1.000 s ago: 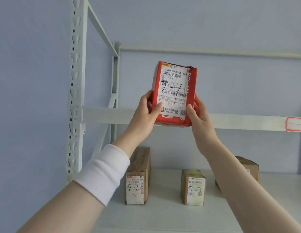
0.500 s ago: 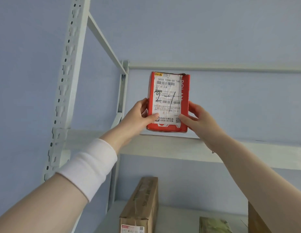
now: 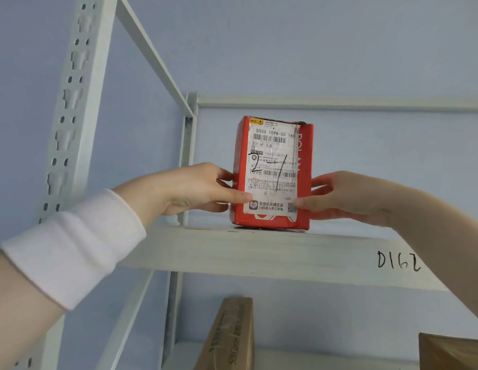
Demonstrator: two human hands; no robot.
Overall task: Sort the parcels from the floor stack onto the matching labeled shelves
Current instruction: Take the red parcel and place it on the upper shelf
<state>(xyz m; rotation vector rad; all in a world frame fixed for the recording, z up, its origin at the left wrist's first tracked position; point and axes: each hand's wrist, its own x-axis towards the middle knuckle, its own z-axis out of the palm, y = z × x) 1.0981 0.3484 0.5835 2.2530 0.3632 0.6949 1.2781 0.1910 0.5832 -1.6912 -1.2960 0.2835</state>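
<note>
A red parcel (image 3: 304, 204) stands upright on the upper white shelf (image 3: 259, 252), its white shipping label marked "2-1" by hand facing me. My left hand (image 3: 195, 188) grips its left side, thumb on the label's lower corner. My right hand (image 3: 347, 193) grips its right side the same way. A white wristband covers my left forearm. The parcel's bottom edge rests on the shelf board near the front edge.
The shelf's front edge carries the handwritten mark "D162" (image 3: 398, 261). A perforated white upright (image 3: 69, 108) rises at left. On the shelf below stand a tall brown carton (image 3: 230, 335) and another brown box (image 3: 451, 353) at right.
Both hands raised the red parcel from in front of the shelf beam up onto the upper shelf board; my view tilted upward, so the lower boxes slid down out of frame.
</note>
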